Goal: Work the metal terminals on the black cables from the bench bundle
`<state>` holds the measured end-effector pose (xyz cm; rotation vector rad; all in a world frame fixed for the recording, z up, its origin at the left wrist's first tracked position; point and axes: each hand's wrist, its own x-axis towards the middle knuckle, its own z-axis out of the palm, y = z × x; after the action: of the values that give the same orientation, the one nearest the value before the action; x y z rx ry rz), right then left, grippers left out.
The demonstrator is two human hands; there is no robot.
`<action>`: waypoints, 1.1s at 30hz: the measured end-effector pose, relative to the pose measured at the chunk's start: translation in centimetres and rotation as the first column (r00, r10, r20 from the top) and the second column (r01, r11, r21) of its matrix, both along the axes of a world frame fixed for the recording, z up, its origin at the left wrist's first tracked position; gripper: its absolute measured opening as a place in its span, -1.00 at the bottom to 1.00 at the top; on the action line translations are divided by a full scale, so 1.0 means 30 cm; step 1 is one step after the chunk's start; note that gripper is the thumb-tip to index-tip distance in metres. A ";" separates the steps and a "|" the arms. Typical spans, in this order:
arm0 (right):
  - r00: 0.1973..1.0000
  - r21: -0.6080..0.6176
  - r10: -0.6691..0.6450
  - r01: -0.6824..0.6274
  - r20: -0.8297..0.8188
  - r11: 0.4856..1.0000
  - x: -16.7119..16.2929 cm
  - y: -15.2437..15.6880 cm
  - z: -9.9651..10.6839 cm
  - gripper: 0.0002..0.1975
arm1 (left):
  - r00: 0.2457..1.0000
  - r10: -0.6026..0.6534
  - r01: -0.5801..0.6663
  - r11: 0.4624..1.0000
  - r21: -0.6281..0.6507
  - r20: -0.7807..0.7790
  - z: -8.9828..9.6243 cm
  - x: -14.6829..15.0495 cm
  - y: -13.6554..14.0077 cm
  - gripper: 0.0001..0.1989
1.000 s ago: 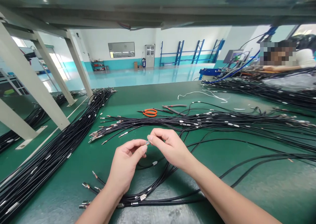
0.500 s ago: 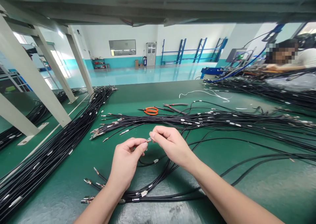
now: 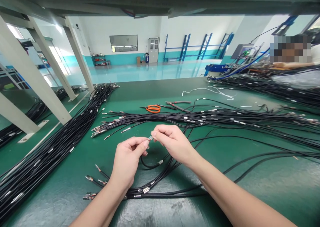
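My left hand (image 3: 128, 160) is closed in a pinch on the end of a black cable, which loops down below my fingers. A small silvery metal terminal (image 3: 150, 138) shows between the two hands, at the cable's tip. From the other side my right hand (image 3: 175, 143) pinches this terminal between thumb and forefinger. The fingertips hide how far the terminal sits on the wire. Under my hands lie several thicker black cables (image 3: 165, 178) with metal ends and pale sleeves, partly covered by my left forearm.
Beyond my hands a bundle of thin black cables (image 3: 170, 117) crosses the green table (image 3: 145, 93). Orange-handled scissors (image 3: 153, 108) and grey-handled pliers (image 3: 178, 103) lie behind it. Another bundle (image 3: 62, 143) runs along the left, beside slanted posts (image 3: 47, 70). A co-worker (image 3: 292, 50) is at far right.
Both hands keep their pinch and have shifted only slightly, with the terminal turned a little between them. The cable loop below has moved a bit. The whole view has tilted slightly.
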<state>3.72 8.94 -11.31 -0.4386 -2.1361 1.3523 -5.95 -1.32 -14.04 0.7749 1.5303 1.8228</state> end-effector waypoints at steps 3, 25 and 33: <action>1.000 -0.007 -0.004 0.004 0.001 1.000 -0.003 -0.001 -0.002 -0.75 | 1.000 -0.001 0.001 1.000 -0.004 0.025 0.003 0.001 0.000 -0.90; 0.996 -0.213 0.080 -0.089 -0.050 0.973 -0.010 0.008 -0.013 -0.73 | 0.972 -0.025 0.035 0.999 0.039 -0.236 -0.007 -0.006 -0.011 -0.90; 0.988 -0.302 0.096 -0.128 -0.118 0.945 -0.011 0.005 -0.014 -0.71 | 0.989 -0.084 0.093 0.993 0.069 -0.124 0.001 0.004 -0.012 -0.90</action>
<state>3.38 9.07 -11.75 -0.3643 -1.8957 1.7471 -5.83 -1.69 -14.02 0.9902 1.4847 1.8043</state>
